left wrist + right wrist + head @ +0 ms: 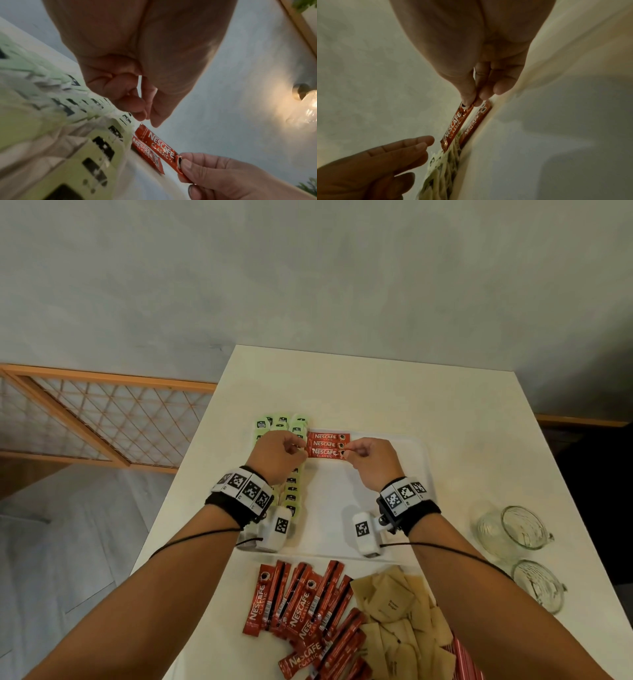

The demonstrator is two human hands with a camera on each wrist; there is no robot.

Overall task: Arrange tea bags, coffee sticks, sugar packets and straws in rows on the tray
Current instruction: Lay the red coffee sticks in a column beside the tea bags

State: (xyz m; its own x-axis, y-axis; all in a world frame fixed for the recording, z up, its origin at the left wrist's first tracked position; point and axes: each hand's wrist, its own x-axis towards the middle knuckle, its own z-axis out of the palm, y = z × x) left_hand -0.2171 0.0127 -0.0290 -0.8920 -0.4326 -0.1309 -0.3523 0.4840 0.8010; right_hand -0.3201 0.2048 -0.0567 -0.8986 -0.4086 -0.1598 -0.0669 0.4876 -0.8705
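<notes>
A white tray (329, 508) lies on the table. Green tea bags (291, 422) (68, 121) (443, 169) run in a row down its left side. Two red coffee sticks (327, 440) lie side by side at its far edge. My right hand (349, 451) (181, 166) (475, 100) pinches the right end of a third coffee stick (325, 453) (157, 143) (453, 129), held just above the tray beside those two. My left hand (301, 448) (149, 121) (426, 143) hovers at the stick's left end, fingertips close to it with a small gap, holding nothing.
Near me lie a loose pile of coffee sticks (301, 611), brown sugar packets (394, 611) and red-striped straws (462, 659). Two glass cups (513, 529) (537, 583) lie on the table to the right. The table's left edge drops off close to the tea bags.
</notes>
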